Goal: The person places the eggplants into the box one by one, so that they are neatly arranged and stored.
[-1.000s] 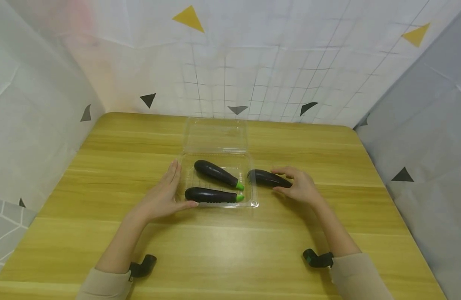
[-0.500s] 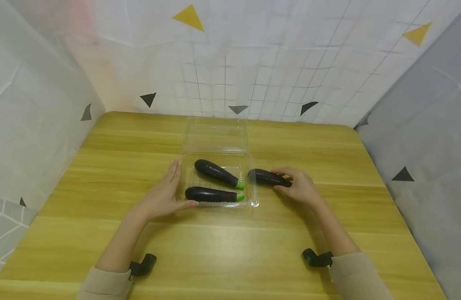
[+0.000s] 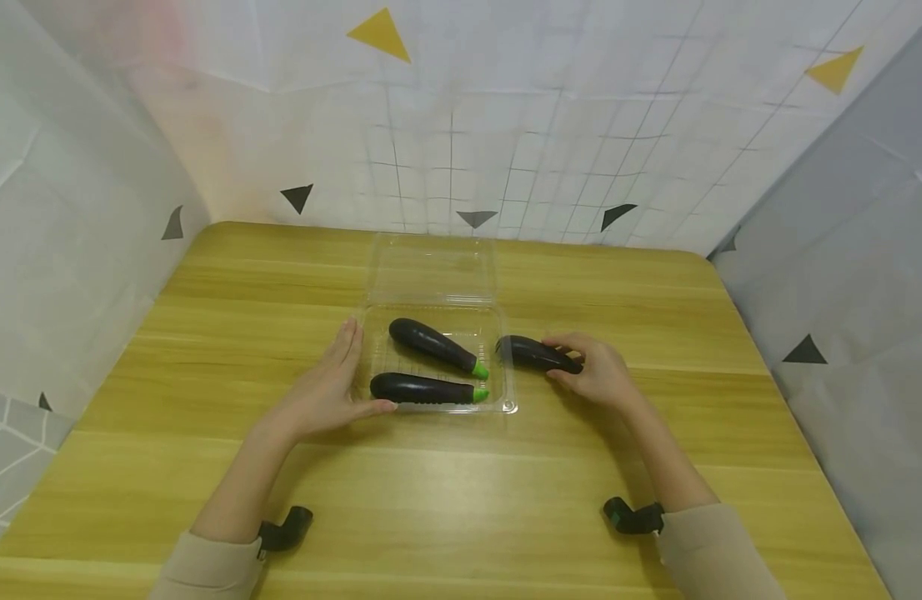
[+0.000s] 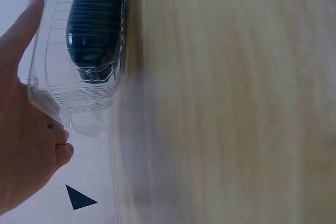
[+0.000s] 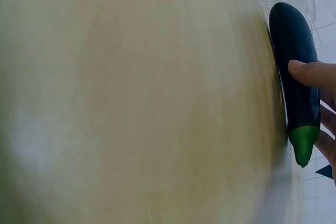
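Note:
A clear plastic clamshell box [image 3: 438, 407] lies with its lid [image 3: 433, 271] folded back, two dark eggplants inside. The rear eggplant [image 3: 433, 344] slants; the front eggplant [image 3: 422, 389] lies nearly level, and both green stems point right. My left hand [image 3: 322, 387] rests against the box's left side, fingers straight along the wall and thumb along the front edge. Just right of the box, my right hand [image 3: 599, 371] holds a third eggplant [image 3: 534, 354] between thumb and fingers. Its green stem end [image 5: 303, 142] shows in the right wrist view; its rounded end is beside the box wall.
The wooden table [image 3: 446, 500] carries the box near its middle. A white sheet wall [image 3: 446, 125] with triangles stands behind the table, with more sheeting left and right. Black cameras [image 3: 284, 529] sit at both wrists.
Almost nothing moves: the eggplant in my right hand shifts very slightly. My left hand and the box keep their places.

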Demonstrator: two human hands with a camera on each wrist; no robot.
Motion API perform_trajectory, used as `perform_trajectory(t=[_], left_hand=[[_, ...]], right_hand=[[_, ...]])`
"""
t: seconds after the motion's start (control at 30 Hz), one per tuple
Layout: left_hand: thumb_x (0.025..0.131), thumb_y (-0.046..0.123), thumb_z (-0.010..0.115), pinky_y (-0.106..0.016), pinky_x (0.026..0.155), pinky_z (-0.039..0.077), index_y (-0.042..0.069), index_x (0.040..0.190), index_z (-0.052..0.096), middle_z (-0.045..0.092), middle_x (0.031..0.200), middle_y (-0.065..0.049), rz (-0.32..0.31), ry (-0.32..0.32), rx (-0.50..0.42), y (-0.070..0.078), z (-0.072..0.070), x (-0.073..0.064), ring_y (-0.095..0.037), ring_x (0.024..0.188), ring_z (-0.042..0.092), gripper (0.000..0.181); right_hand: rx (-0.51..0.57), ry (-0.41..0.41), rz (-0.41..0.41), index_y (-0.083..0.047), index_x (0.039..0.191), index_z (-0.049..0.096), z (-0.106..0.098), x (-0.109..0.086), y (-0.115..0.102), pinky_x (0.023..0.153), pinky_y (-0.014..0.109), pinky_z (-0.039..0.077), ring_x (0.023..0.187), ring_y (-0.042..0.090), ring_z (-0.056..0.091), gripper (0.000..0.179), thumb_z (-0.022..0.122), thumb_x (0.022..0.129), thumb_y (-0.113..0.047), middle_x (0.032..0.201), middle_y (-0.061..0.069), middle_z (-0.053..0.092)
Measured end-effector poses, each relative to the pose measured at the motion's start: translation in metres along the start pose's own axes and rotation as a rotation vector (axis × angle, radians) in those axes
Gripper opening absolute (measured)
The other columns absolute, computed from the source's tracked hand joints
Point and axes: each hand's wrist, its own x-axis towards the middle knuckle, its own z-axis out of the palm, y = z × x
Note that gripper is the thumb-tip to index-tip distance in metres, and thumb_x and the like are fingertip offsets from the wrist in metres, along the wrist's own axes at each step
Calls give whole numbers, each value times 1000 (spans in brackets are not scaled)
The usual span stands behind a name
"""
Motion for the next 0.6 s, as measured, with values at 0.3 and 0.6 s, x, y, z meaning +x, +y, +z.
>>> perform_trajectory(t=[0.3, 0.6], left_hand=[[75, 79, 55, -50, 115, 13, 1, 151, -9, -18, 158, -15, -6, 0, -8, 1, -1, 0, -29, 145, -8, 127], [76, 75, 59, -51, 115, 13, 2, 151, -10, -19, 158, -14, -5, -1, -19, 0, 0, 0, -29, 145, -9, 125]], right_hand=[[-46, 53, 57, -14, 123, 66, -5, -2, -3, 78, 46, 55, 96, 30, 65, 48, 81, 77, -11, 114, 12, 67], [-33, 108, 59, -13, 124, 65, -12, -5, -4, 78, 45, 55, 98, 29, 64, 48, 80, 78, -11, 113, 12, 67]])
